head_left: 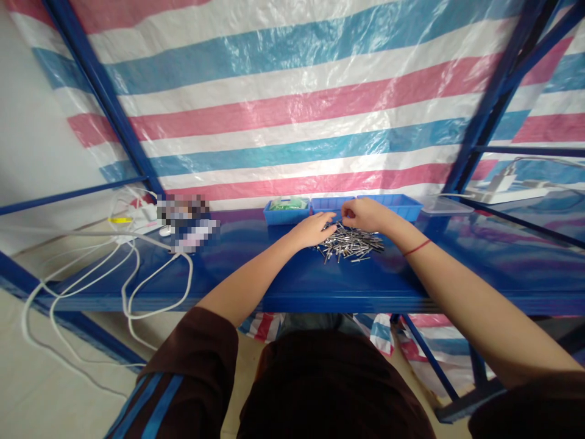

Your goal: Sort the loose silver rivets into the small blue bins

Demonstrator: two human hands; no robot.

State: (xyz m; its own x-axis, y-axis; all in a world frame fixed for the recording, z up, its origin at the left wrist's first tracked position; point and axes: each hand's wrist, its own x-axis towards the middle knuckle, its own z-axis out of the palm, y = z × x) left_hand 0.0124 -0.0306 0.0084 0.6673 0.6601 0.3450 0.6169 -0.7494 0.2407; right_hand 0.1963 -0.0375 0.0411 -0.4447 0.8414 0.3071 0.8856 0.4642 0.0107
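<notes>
A loose pile of thin silvery metal pieces [351, 242], like pop rivets or pins, lies on the blue tabletop. At the pile's left edge is my left hand [315, 229], palm down, its fingers stretched out and apart. My right hand [364, 214] hovers over the back of the pile, thumb and fingers pinched together. Whatever sits in that pinch is too small to make out. Just behind both hands stand a blue bin with green contents [287, 213], a middle blue bin [326, 205] and a right blue bin [406, 210]; my right hand partly covers the latter two.
A clear plastic tray [445, 205] lies right of the bins. White cables [132, 286] loop over the table's left end, near a power strip [141, 228] and a blurred-out object [187, 222]. Blue metal posts [484, 97] and a striped plastic sheet [292, 97] stand behind.
</notes>
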